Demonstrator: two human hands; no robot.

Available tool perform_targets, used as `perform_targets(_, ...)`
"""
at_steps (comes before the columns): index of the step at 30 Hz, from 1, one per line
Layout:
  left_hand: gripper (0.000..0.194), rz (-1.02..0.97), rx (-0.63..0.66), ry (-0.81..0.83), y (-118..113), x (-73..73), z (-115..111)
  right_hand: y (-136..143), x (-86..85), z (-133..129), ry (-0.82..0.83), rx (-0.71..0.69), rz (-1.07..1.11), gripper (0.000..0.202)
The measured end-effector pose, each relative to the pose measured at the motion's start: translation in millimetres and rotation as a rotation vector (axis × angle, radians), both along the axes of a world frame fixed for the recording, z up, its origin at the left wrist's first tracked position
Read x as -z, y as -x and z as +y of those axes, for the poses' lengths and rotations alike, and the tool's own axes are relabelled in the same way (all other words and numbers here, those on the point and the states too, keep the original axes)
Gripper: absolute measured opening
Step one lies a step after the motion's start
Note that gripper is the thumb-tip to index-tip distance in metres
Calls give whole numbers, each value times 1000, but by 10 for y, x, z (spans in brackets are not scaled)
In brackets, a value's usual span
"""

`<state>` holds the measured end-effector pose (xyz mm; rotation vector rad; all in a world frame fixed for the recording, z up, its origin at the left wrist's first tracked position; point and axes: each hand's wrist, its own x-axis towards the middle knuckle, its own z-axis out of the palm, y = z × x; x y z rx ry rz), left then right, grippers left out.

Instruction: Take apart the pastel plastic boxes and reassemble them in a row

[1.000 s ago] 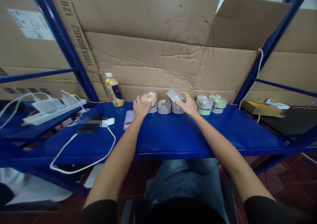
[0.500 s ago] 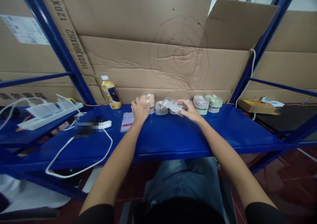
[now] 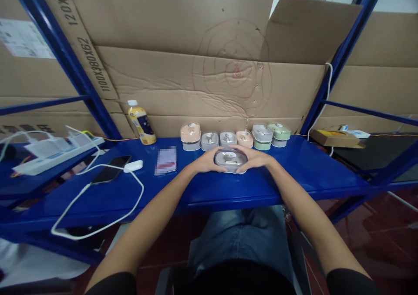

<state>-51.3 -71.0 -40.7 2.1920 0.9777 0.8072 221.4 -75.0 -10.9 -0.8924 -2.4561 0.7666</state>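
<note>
Between my two hands is a grey plastic box (image 3: 231,159) with rounded ends, a round pale label on top and a light latch-like strip at its front. My left hand (image 3: 210,161) grips its left end, and my right hand (image 3: 253,158) wraps round its right end. Behind it stands a row of similar boxes: a peach box (image 3: 190,133) atop a grey one, single grey boxes (image 3: 209,141), a smaller peach box (image 3: 244,139), a grey box (image 3: 262,132) atop a green one, and a green box (image 3: 280,131) atop a grey one.
A yellow drink bottle (image 3: 141,123) stands at the back left of the blue table (image 3: 225,190). Left of my hands lie a pale phone-like slab (image 3: 166,160), a black phone (image 3: 111,169) and a white cable (image 3: 142,190). Cardboard (image 3: 156,77) lines the back.
My left hand has left the peach stack and moved right to the grey box. My right hand has brought that box nearer, from tilted to level, and both hands now hold it.
</note>
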Motion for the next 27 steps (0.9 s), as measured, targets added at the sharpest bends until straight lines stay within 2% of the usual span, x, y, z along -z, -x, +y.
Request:
perform_targets(5,104,-83,32,-51,-78,27,-6,189,39,-74,-254,89,45,96)
perform_targets(9,104,-22,-5,-104,-61,0,-13,71,-24,-40,-240,205,190,80)
perform_targets(11,88,31,14,-152,-52,-15,-32,-58,-63,24,-230,332,300,74)
perform_targets(14,52,109,57,-206,-72,-18,-65,-218,-84,134,-227,549,410,70)
perform_targets(16,42,113,54,-216,-96,-12,-72,-265,-74,185,-211,624,440,69)
perform_targets(23,47,-80,-107,-215,-45,-48,31,-252,-49,210,-200,642,534,66)
perform_targets(27,47,-60,-131,-234,-24,-40,28,-262,-49,219,-227,647,570,64)
